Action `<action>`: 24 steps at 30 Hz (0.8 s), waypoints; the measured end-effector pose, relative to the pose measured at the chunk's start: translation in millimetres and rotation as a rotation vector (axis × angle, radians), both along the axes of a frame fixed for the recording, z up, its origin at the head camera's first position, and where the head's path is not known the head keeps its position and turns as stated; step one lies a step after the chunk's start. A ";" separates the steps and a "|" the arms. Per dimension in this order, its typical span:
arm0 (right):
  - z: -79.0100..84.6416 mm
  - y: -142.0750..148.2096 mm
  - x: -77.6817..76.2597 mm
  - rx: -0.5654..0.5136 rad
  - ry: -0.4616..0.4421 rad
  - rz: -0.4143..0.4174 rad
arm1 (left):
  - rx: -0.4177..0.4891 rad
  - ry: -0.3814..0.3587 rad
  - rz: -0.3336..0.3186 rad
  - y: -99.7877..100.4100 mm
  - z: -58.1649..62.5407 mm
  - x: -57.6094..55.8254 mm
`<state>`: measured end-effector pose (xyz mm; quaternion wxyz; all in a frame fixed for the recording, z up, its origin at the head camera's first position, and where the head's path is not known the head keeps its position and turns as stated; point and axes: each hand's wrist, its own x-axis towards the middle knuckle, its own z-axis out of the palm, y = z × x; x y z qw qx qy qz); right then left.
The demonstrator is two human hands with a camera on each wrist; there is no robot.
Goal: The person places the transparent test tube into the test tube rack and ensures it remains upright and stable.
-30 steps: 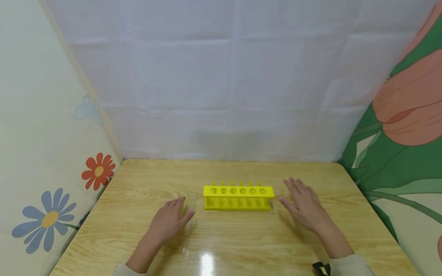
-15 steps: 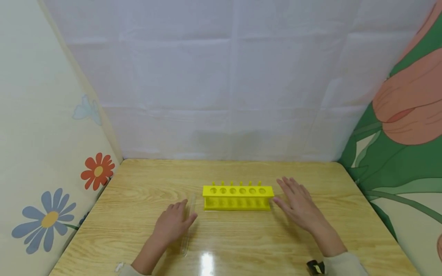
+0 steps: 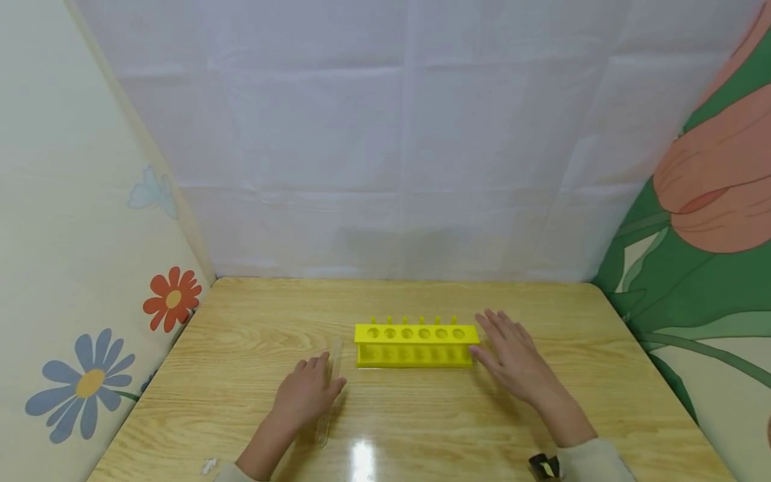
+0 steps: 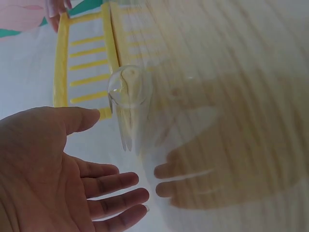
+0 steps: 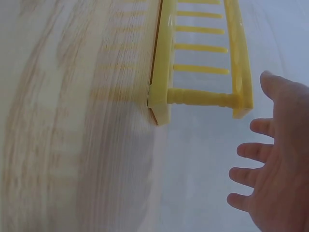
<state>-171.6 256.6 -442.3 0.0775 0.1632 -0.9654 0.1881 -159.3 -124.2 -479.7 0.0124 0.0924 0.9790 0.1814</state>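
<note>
A yellow test tube rack (image 3: 415, 334) with a row of holes in its top stands on the wooden table. Left of it lies a clear glass test tube (image 3: 325, 428), its rounded end towards the person. My left hand (image 3: 304, 393) hovers over the tube, fingers spread and thumb out; the left wrist view shows the test tube (image 4: 129, 89) beyond the thumb, with nothing in the palm. Beside the rack's right end, my right hand (image 3: 515, 361) has its fingers extended. In the right wrist view that hand (image 5: 285, 159) is apart from the rack (image 5: 203, 96), its palm bare.
The wooden table (image 3: 415, 422) ends at a white cloth backdrop (image 3: 385, 167). Flower-printed panels stand along the left and right sides. A small white scrap (image 3: 209, 466) lies near the left sleeve, and a dark band (image 3: 545, 466) sits at the right wrist.
My left hand has shifted slightly right and nearer, over the test tube. My right hand has moved left, closer to the rack's end. Rack and tube stay where they were.
</note>
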 end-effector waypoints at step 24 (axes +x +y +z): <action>-6.3 -13.8 -2.8 0.022 -0.017 -0.015 | -0.061 -0.002 0.009 7.7 -5.3 -1.7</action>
